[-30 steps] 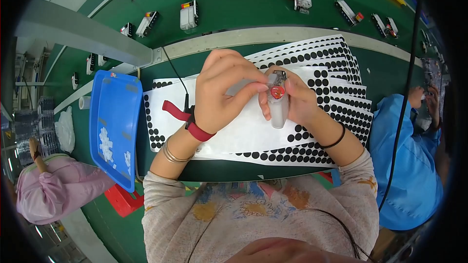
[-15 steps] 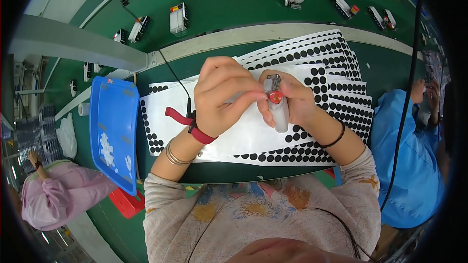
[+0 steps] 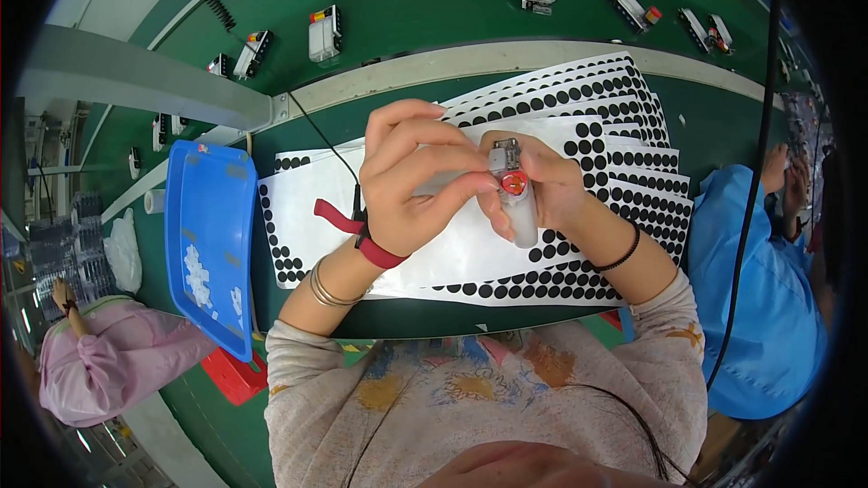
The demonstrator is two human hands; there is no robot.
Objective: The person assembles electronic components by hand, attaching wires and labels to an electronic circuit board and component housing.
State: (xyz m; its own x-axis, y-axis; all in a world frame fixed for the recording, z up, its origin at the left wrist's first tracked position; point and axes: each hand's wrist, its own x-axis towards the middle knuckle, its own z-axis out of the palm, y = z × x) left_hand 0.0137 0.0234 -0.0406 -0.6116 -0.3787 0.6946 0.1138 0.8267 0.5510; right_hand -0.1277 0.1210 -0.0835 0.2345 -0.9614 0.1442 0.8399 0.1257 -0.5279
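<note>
A worker at a green bench holds a small translucent lighter (image 3: 515,203) upright in the right hand (image 3: 551,190), fingers wrapped around its pale body from behind, its metal top and red button facing the camera; the left hand (image 3: 420,176) reaches across from the other side, thumb and forefinger pinched against the lighter's red button while the remaining fingers curl loosely above it; both hands hover just above a fanned stack of white sheets (image 3: 579,244) covered with rows of black round stickers, spread across the bench in front of the worker; a red wrist strap (image 3: 362,235) with a dark cord circles the left wrist, thin metal bangles (image 3: 327,287) sit lower on the same forearm, and a black band (image 3: 624,253) rings the right wrist; a blue plastic tray (image 3: 212,217) lies to the left of the sheets, holding a scatter of small white parts; beyond the bench's pale edge, a green conveyor belt (image 3: 416,0) carries more lighters, spaced well apart; a person in pink (image 3: 108,366) works at lower left, and a person in blue (image 3: 768,307) sits close on the right; a black cable (image 3: 750,172) hangs down the right side of the frame.
</note>
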